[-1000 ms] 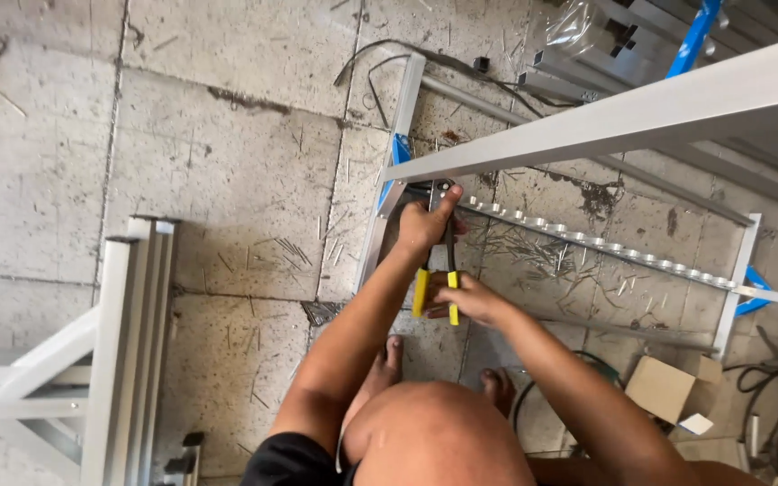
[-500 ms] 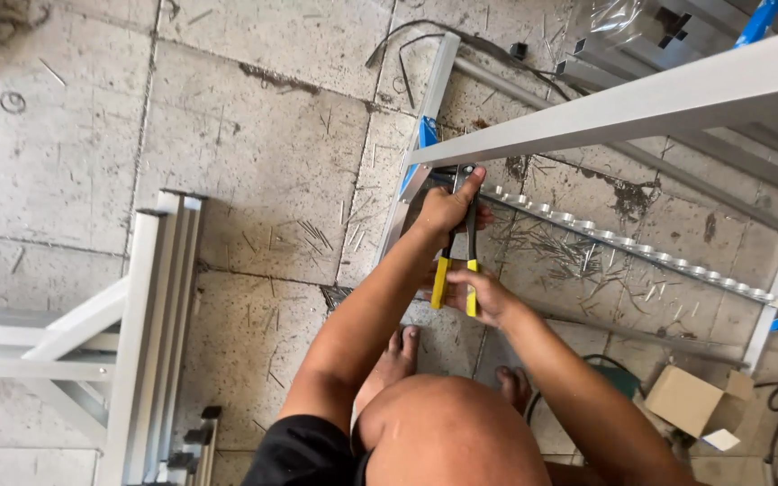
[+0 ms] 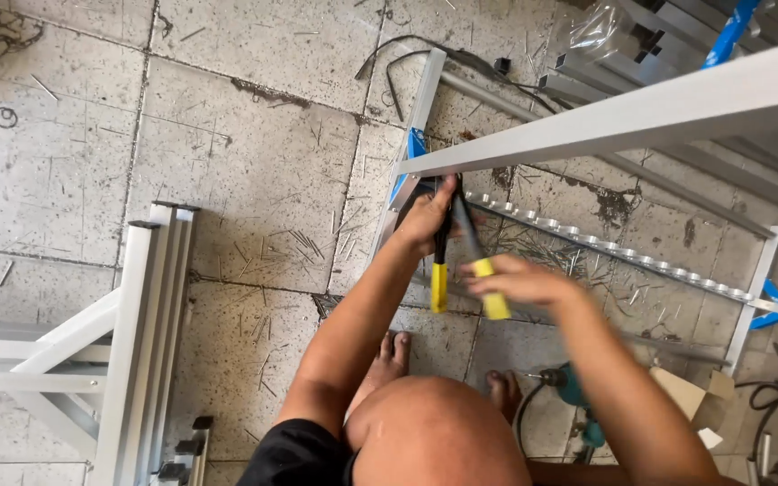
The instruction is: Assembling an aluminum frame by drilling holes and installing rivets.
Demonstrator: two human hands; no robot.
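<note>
My left hand (image 3: 427,221) grips the head end of a hand rivet tool (image 3: 447,241) with black arms and yellow handle tips, held against the corner of a grey aluminium frame (image 3: 411,130) lying on the floor. My right hand (image 3: 515,281), motion-blurred, holds the tool's right yellow handle (image 3: 494,299). The left yellow handle (image 3: 438,288) hangs free below my left hand. The two handles are spread apart. A bar with a row of rivets (image 3: 605,247) runs right from the tool. My knee (image 3: 434,436) and bare feet are below.
A long grey profile (image 3: 632,117) crosses above the frame. Another aluminium frame (image 3: 137,342) stands at the left. A teal power drill (image 3: 569,391) and a cardboard box (image 3: 691,400) lie at lower right. Cables, metal shavings and blue corner pieces (image 3: 772,297) are scattered on the concrete tiles.
The view has shifted slightly. My right hand has pulled its yellow handle outward to the right, spreading the tool's handles. My left hand stays on the tool's head at the frame corner.
</note>
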